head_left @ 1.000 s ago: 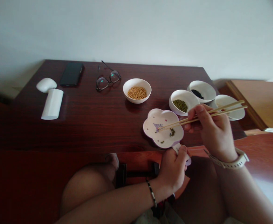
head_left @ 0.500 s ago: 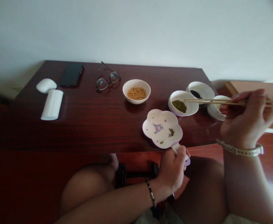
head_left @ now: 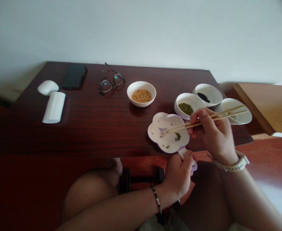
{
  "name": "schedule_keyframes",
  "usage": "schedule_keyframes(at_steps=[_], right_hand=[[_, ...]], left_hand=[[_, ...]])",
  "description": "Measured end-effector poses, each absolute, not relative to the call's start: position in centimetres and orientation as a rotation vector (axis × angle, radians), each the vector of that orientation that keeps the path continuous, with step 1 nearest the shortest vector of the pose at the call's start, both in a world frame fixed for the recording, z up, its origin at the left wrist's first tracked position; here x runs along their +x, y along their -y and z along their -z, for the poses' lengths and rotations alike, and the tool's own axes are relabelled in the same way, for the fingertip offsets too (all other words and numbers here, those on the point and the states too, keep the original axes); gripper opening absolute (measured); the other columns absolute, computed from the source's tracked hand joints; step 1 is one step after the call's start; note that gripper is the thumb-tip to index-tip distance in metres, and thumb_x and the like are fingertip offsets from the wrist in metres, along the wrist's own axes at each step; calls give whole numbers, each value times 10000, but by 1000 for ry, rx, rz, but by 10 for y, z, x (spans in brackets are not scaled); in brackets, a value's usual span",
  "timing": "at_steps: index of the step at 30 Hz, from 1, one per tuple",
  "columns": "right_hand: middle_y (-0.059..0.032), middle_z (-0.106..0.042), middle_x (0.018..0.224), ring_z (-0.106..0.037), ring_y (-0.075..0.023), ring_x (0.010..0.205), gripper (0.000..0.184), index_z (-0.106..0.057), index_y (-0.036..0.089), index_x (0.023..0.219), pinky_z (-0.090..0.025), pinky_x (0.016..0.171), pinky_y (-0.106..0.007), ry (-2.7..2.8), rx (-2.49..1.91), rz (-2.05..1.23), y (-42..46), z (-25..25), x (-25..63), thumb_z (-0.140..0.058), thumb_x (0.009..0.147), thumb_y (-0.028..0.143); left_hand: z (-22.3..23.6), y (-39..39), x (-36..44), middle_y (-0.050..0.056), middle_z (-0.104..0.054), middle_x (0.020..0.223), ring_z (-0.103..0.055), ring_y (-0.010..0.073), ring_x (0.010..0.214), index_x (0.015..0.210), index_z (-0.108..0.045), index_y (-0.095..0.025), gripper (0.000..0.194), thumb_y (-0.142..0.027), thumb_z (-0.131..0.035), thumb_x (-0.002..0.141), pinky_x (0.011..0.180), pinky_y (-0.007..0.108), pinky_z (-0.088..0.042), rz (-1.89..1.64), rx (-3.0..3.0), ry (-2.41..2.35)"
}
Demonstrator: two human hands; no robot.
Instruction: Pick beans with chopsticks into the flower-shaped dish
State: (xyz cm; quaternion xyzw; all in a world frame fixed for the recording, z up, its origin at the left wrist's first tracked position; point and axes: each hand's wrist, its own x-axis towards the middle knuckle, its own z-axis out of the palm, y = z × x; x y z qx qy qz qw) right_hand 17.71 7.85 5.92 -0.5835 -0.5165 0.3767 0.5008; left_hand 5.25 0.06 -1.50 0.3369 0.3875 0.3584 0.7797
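My left hand point(head_left: 178, 175) is closed round the short handle of a white and lilac flower-shaped dish point(head_left: 155, 136), which has a cartoon print. A few small green beans point(head_left: 177, 137) lie on its right side and near its front. My right hand point(head_left: 214, 133) grips a pair of wooden chopsticks point(head_left: 179, 127), their tips over the printed middle of the dish; I cannot tell whether anything is between the tips. Just behind the right hand stands a white bowl point(head_left: 198, 100) of green beans. A bowl point(head_left: 214, 91) with black beans and another white bowl point(head_left: 244, 117) stand close by.
Left of the dish is a white bowl point(head_left: 141, 84) of yellow soybeans. Glasses point(head_left: 112, 84), a black flat box point(head_left: 73, 77) and a white cylinder with a rounded head point(head_left: 54, 107) lie farther left on the dark wooden table point(head_left: 102, 128). A wall rises behind it.
My right hand has moved left and down with the chopsticks, from over the green-bean bowl to over the dish. The left hand and dish have stayed put.
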Motion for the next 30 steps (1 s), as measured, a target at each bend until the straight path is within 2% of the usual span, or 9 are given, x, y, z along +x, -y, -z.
schedule_keyframes(at_steps=[7,14,30], right_hand=[[-14,-675,671,-623,-128,555,464,-705,211,846,-500,484,-212,1260,-1403,-953,-79,-59,177,-630,1072,610],[-22,-684,725,-614,-146,585,397,-706,223,852,-488,478,-236,1230,-1383,-1041,-77,-55,182,-662,1066,556],[-21,-674,711,-616,-132,584,452,-689,216,835,-484,486,-217,1245,-1426,-966,-75,-57,176,-628,1078,593]], left_hand=[[14,0,53,-37,-461,619,-407,119,552,783,-559,-206,416,-487,-511,1087,538,306,-270,-780,700,-826],[10,-1,51,-27,-483,627,-441,124,578,766,-567,-202,407,-457,-511,1078,561,307,-298,-777,740,-837],[10,-1,51,-31,-473,617,-425,121,561,773,-563,-202,415,-473,-519,1084,548,310,-280,-768,703,-833]])
